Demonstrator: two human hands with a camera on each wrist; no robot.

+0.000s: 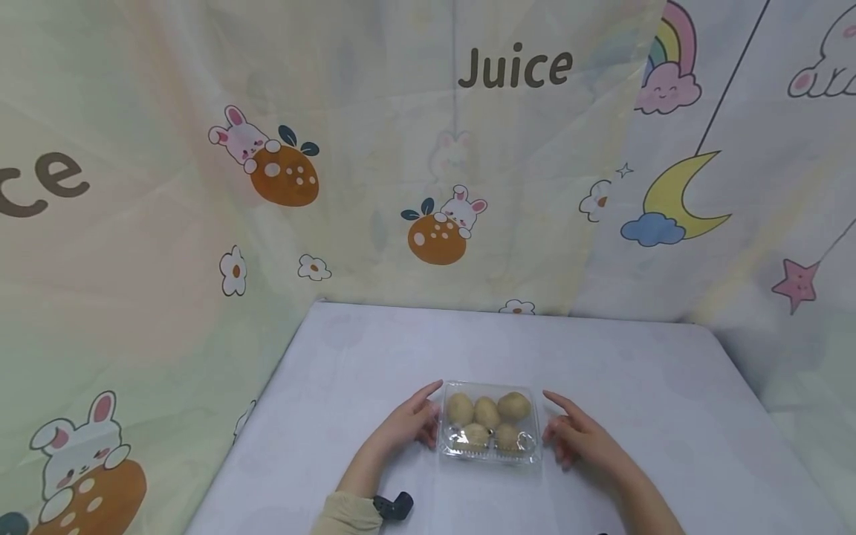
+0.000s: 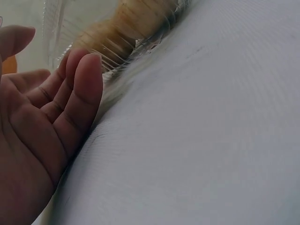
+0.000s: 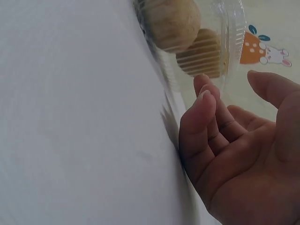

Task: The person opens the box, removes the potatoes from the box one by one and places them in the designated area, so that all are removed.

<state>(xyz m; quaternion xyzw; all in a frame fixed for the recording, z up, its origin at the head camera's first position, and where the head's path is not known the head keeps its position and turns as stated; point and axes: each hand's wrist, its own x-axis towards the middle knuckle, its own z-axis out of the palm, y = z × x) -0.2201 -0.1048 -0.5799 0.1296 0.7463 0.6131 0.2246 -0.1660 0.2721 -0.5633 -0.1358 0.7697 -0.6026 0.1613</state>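
Observation:
A clear plastic clamshell box (image 1: 491, 456) sits on the table with its lid down. Several potatoes (image 1: 486, 411) show through it in two rows. My left hand (image 1: 409, 422) is at the box's left side, its index finger stretched toward the far left corner. In the left wrist view, the fingertips of the left hand (image 2: 61, 108) are right at the ribbed wall, loosely bent. On the other side my right hand (image 1: 580, 437) points its index finger along the right wall. The right wrist view has the right hand (image 3: 239, 150) with loosely bent fingers close beside the box. Neither hand grips anything.
A pale cloth covers the table (image 1: 374, 342). Behind it and to both sides hangs a printed curtain (image 1: 374, 111) with rabbits, oranges and a moon. A black strap device (image 1: 394, 507) is on the left wrist, by the sleeve (image 1: 348, 514).

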